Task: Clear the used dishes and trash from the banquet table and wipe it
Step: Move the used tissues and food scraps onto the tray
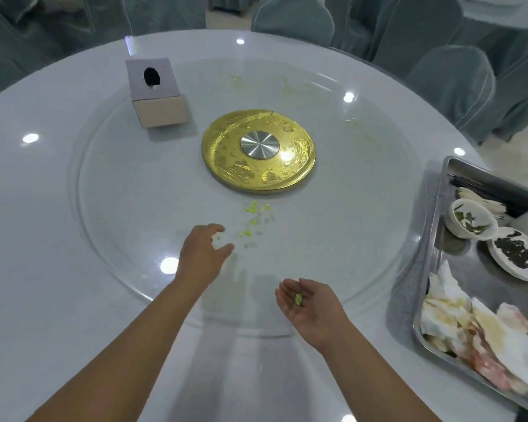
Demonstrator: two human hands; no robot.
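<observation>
Several small yellow-green food scraps [254, 217] lie scattered on the glass turntable [128, 214] of the round white table [28, 239], just in front of the gold centre disc [226, 153]. My left hand [203, 252] reaches toward them, thumb and fingers curved with a small scrap between the tips. My right hand [310, 303] is held palm up above the turntable's near edge, cupped, with a few yellow-green scraps [298, 299] lying in the palm.
A metal tray [457, 260] at the right edge holds two used bowls [471, 222], dark chopsticks and crumpled stained napkins [476, 327]. A tissue box [156, 92] stands at the back left of the turntable. Covered chairs [451, 77] ring the table's far side.
</observation>
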